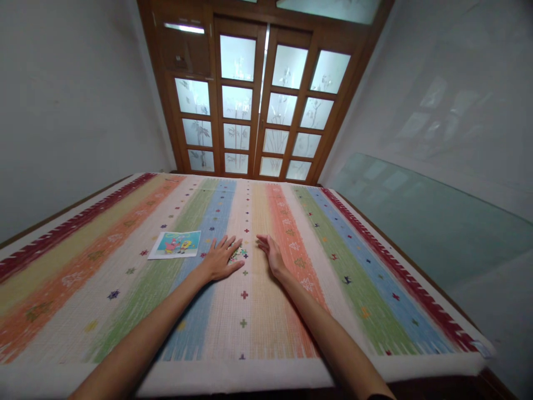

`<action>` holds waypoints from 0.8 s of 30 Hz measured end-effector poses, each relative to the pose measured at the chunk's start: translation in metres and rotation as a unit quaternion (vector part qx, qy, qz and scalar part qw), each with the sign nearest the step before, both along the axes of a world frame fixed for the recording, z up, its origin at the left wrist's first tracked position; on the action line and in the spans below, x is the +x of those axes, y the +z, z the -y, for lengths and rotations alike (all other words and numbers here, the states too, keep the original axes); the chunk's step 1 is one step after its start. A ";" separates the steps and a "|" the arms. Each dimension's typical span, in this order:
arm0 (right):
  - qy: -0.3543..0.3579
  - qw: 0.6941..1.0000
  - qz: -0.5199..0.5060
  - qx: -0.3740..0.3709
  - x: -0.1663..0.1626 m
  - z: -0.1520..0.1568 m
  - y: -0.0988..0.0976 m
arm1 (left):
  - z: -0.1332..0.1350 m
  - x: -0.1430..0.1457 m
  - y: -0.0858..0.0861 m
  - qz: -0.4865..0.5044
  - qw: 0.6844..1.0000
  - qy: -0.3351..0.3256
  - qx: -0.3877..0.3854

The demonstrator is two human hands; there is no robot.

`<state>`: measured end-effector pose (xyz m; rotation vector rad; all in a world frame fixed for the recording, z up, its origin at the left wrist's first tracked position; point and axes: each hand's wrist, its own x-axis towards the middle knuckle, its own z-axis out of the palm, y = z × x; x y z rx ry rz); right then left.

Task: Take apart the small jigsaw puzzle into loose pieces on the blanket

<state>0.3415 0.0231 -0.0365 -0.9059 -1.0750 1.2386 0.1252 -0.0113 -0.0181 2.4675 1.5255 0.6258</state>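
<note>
My left hand (221, 260) lies with fingers spread on the striped cloth, at the edge of a small pile of flat colourful pieces (238, 254). They look like jigsaw pieces, partly hidden by the fingers. To the right of the pile, my right hand (270, 251) stands on its side, palm facing left. Its fingers are stretched out and hold nothing. A cartoon picture sheet (177, 245) with a pink and a yellow figure rests flat on the cloth, left of my left hand.
The cloth (262, 311) with coloured stripes and small printed motifs covers a wide, low surface. Wooden doors (260, 100) with frosted panes stand beyond its far edge. A pale green panel (416, 211) runs along the right wall, and a plain wall (70, 100) rises at left.
</note>
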 end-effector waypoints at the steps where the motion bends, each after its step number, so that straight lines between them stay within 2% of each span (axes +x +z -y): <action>1: 0.002 1.000 0.004 0.003 0.000 0.001 0.000 | 0.001 0.000 -0.002 -0.002 1.000 -0.002 -0.007; 5: 0.007 1.000 0.019 0.016 -0.001 0.003 0.000 | -0.007 0.009 -0.007 0.018 1.000 -0.012 0.001; 13: 0.009 0.999 0.025 0.024 0.000 0.003 -0.001 | -0.033 0.028 -0.011 0.024 0.999 0.008 0.021; 18: 0.010 0.999 0.023 0.025 0.000 0.005 -0.001 | -0.046 0.012 -0.011 0.019 0.999 0.024 0.022; 24: 0.012 0.999 0.023 0.031 -0.002 0.008 0.001 | -0.068 -0.024 -0.008 -0.003 0.998 0.058 0.008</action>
